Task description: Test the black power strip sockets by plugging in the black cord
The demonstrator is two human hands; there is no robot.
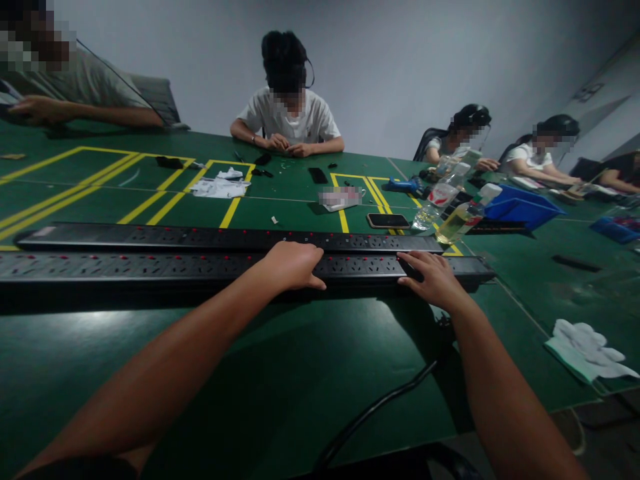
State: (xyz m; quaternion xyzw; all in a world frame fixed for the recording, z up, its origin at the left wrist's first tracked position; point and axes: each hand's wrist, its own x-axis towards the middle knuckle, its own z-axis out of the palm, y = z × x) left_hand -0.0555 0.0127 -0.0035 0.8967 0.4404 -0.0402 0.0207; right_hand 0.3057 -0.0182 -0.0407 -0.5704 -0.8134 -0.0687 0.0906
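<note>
The person's left hand (295, 263) and right hand (434, 280) are bare, and so are both forearms (200, 347), smooth in outline, broad toward the elbow and tapering to slim wrists (465, 305). At the bottom left of the view a strip of near-black cloth (80, 469) lies against the left arm, seemingly a sleeve edge, plain where it shows, though too dark to make out any seam.
</note>
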